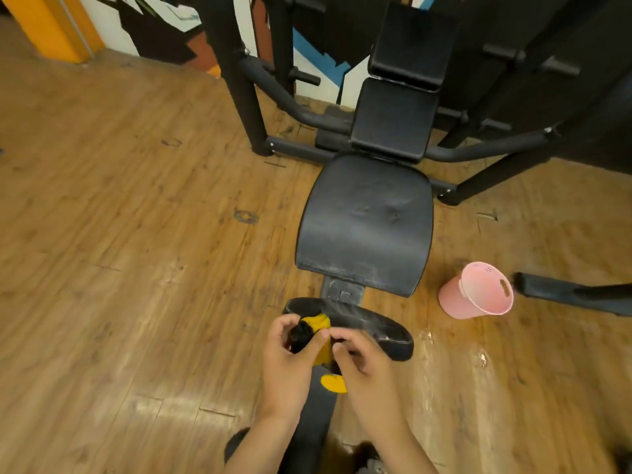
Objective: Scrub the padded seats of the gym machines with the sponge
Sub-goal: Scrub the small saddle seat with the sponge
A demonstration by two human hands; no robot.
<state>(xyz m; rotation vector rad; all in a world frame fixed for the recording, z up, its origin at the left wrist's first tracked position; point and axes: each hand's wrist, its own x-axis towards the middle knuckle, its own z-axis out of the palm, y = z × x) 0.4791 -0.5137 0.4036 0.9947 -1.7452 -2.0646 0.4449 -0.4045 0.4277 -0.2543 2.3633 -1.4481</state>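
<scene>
Over the front pad (369,328), yellow-black sponge (316,336) (crumpled), both hands gripping.

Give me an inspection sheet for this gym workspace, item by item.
Surface: wooden floor, shiny patches right of the lower pad.
Job's things: yellow-and-black sponge held above the lower pad; black seat pad, whitish scuffing along its near edge; back pads behind it.
Clutter: pink bucket on the floor right of the seat pad.
Hands: left hand and right hand both grip the sponge.
Cables: nothing seen.
Surroundings: black machine frame, painted wall, orange post.
</scene>
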